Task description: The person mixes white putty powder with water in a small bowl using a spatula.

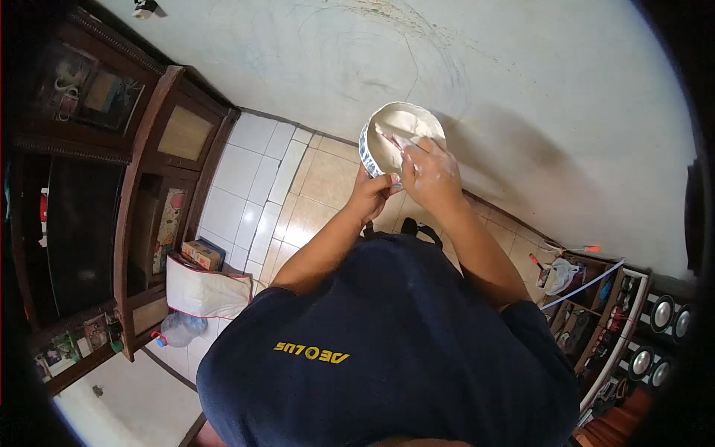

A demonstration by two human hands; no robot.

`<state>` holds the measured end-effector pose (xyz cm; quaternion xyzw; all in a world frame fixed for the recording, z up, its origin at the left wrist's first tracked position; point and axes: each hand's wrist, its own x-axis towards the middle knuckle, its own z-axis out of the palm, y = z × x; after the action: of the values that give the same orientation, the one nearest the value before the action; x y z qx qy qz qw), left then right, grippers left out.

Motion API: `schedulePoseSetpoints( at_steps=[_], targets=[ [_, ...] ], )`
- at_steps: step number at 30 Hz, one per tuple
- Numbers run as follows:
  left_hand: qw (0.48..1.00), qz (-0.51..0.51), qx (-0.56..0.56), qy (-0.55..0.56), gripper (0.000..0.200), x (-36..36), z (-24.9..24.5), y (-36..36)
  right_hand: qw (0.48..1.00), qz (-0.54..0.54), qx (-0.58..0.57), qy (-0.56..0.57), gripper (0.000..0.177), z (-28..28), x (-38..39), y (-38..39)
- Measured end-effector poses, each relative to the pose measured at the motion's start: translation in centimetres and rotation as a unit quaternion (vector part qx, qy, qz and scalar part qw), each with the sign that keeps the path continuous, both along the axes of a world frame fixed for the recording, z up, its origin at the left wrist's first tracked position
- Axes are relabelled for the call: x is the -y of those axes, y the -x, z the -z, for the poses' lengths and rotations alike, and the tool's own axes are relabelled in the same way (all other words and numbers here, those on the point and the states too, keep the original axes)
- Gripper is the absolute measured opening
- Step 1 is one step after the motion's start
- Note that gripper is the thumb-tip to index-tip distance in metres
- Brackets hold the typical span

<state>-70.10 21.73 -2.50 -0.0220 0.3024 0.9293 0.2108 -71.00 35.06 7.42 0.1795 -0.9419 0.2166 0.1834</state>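
A round bowl [364, 153] with a blue-and-white patterned outside holds a pale, cream-white substance. My left hand [370, 194] grips the bowl's near rim, thumb on the edge and fingers underneath. Over the bowl's right side is my right hand [430, 170], smeared with white, its fingers closed round a thin, pale tool [387, 135] that reaches into the bowl. What kind of tool it is cannot be made out.
A pale wall [298, 59] rises just beyond the bowl. Dark wooden cabinets [141, 194] stand at left, with a white cloth-covered item [205, 287] and a plastic bottle [181, 329] near them. At right is a shelf [581, 313] with speakers [661, 314].
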Motion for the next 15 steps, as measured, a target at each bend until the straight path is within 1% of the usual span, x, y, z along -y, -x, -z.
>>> schedulePoseSetpoints(
  at_steps=[2,3,5,6,9,10,11,13,15],
  targets=[
    [1.000,-0.001,-0.008,0.014,0.075,0.4,0.1,0.0,0.995,-0.024,-0.046,0.086,0.011,0.1,-0.5,-0.3],
    [1.000,0.010,-0.015,0.009,0.076,0.5,0.3,0.1,0.995,-0.026,-0.045,0.085,0.011,-0.6,-0.7,-0.2],
    [1.000,0.018,-0.020,0.004,0.076,0.7,0.5,0.1,0.984,0.060,0.010,0.166,0.010,-2.7,-1.2,-0.1],
    [0.999,0.024,-0.016,0.015,0.077,0.8,0.6,0.0,0.961,0.143,0.165,0.167,0.013,-2.4,-1.8,0.4],
    [0.999,0.025,-0.022,0.022,0.079,0.5,0.4,0.0,0.962,0.129,0.164,0.179,0.016,-1.4,-1.9,1.3],
    [0.999,0.014,-0.029,0.018,0.080,0.4,0.4,0.0,0.963,0.145,0.184,0.131,0.021,-2.3,-1.7,1.2],
    [0.999,0.013,-0.030,0.017,0.080,0.5,0.4,0.1,0.964,0.144,0.182,0.130,0.021,-2.0,-1.8,1.2],
    [1.000,0.029,-0.008,0.004,0.081,0.9,0.7,0.3,0.974,0.160,0.091,0.133,0.024,-1.5,-2.1,1.2],
    [1.000,0.024,-0.011,-0.001,0.080,0.9,1.0,0.4,0.973,0.161,0.092,0.136,0.023,-2.5,-2.3,1.1]
  ],
)
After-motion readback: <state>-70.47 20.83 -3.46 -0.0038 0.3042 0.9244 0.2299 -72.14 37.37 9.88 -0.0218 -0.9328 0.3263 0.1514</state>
